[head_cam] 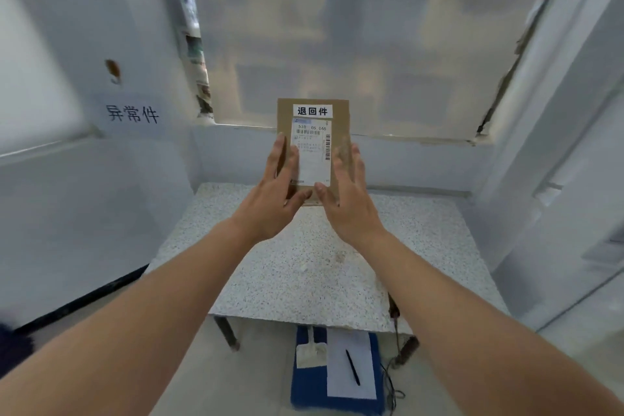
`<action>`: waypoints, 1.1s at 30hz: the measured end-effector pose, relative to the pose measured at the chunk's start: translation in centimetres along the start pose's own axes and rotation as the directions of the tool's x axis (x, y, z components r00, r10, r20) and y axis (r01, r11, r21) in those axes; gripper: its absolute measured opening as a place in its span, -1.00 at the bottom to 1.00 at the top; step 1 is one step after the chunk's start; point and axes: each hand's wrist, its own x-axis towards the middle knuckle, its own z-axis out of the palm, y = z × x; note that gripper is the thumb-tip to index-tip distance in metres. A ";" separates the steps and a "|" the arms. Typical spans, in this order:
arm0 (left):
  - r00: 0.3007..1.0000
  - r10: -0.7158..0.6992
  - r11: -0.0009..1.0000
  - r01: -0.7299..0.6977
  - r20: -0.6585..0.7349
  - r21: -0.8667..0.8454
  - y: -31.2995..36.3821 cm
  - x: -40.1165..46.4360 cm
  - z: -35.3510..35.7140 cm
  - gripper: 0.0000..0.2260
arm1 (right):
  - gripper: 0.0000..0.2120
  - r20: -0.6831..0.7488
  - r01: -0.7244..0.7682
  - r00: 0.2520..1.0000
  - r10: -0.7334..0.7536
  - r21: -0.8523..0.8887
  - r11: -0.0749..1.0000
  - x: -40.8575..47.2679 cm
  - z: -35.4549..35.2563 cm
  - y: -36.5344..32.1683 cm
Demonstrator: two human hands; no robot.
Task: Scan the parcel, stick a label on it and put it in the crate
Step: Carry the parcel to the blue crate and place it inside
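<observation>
A flat brown cardboard parcel [339,111] stands upright at the far edge of the speckled table [304,257], against the back wall. It carries a white strip label [312,111] with black characters at the top and a white shipping label [312,159] with barcodes below. My left hand [273,192] lies with spread fingers over the parcel's lower left face. My right hand [347,192], slightly blurred, is spread at its lower right side. Neither hand is closed around it. I see no crate.
Under the table's near edge lies a blue pad [337,395] with a white sheet [347,365], a black pen [353,366] and a small white device [310,351]. A dark cable [391,378] hangs at the table's right leg. Walls close in left and right.
</observation>
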 end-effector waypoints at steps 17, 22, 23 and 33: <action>0.945 -0.223 0.956 0.261 -0.240 0.135 3.5 -16.5 -14.4 -0.23 | -0.32 0.081 0.382 0.911 -0.404 0.199 0.902 -6.7 3.0 -14.9; 0.898 -0.344 0.912 0.389 -0.275 0.130 1.2 -24.2 -18.6 -0.24 | -0.31 0.148 0.423 0.866 -0.478 0.296 0.857 -9.5 8.0 -20.9; 0.889 -0.363 0.904 0.409 -0.280 0.127 0.8 -25.7 -19.5 -0.24 | -0.31 0.154 0.428 0.859 -0.489 0.310 0.849 -10.2 9.0 -22.2; 0.811 -0.495 0.827 0.550 -0.311 0.119 -3.3 -40.5 -28.7 -0.25 | -0.34 0.256 0.438 0.796 -0.548 0.381 0.814 -17.6 18.7 -35.2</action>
